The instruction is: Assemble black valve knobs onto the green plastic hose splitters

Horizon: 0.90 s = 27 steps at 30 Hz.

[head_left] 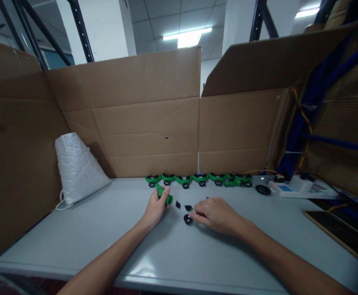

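My left hand [156,208] is closed around a green toy car body [163,194], holding it just above the grey table [172,250]. My right hand [217,214] rests on the table to the right, fingers curled and pinching something small I cannot make out. A black wheel [188,219] lies at its fingertips. Two small black parts [183,206] lie between the hands. Behind them a row of several green toy cars with black wheels [199,179] stands along the cardboard wall.
Cardboard walls [154,119] enclose the table on three sides. A white woven sack [77,168] leans at the back left. A black ring [263,189] and a white device [289,187] with cables sit at the right; a dark board [341,233] lies on the right edge.
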Motion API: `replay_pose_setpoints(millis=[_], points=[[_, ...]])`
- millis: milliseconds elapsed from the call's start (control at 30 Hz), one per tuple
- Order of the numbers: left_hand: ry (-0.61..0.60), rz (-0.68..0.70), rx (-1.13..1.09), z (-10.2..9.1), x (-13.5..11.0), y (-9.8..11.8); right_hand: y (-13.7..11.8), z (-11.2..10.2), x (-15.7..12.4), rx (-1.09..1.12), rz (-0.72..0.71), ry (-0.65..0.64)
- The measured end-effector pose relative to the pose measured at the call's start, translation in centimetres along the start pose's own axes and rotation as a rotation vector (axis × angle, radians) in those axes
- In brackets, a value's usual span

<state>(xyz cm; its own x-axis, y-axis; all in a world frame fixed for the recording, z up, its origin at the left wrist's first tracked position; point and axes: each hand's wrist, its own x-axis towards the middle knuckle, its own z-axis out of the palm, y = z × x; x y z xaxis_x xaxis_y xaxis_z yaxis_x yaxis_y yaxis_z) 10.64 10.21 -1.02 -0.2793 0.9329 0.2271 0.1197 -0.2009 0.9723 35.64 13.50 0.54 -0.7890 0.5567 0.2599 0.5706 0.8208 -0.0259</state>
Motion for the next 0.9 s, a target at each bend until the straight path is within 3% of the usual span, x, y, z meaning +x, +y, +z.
replay_pose_setpoints(millis=[267, 533, 800, 900], points=[[-0.060, -0.211, -0.272, -0.3, 0.0, 0.8, 1.4, 0.0, 0.0, -0.014, 0.098, 0.000], [-0.138, -0.314, -0.482, -1.3, 0.4, 1.3, 2.4, 0.0, 0.0, -0.089, 0.227, -0.023], [-0.434, -0.400, -0.580, -1.1, -0.9, 2.9, 3.0, 0.4, -0.1, -0.071, 0.271, -0.050], [-0.487, -0.399, -0.584, -1.1, -1.0, 2.7, 2.8, 0.3, 0.1, -0.084, 0.290, -0.071]])
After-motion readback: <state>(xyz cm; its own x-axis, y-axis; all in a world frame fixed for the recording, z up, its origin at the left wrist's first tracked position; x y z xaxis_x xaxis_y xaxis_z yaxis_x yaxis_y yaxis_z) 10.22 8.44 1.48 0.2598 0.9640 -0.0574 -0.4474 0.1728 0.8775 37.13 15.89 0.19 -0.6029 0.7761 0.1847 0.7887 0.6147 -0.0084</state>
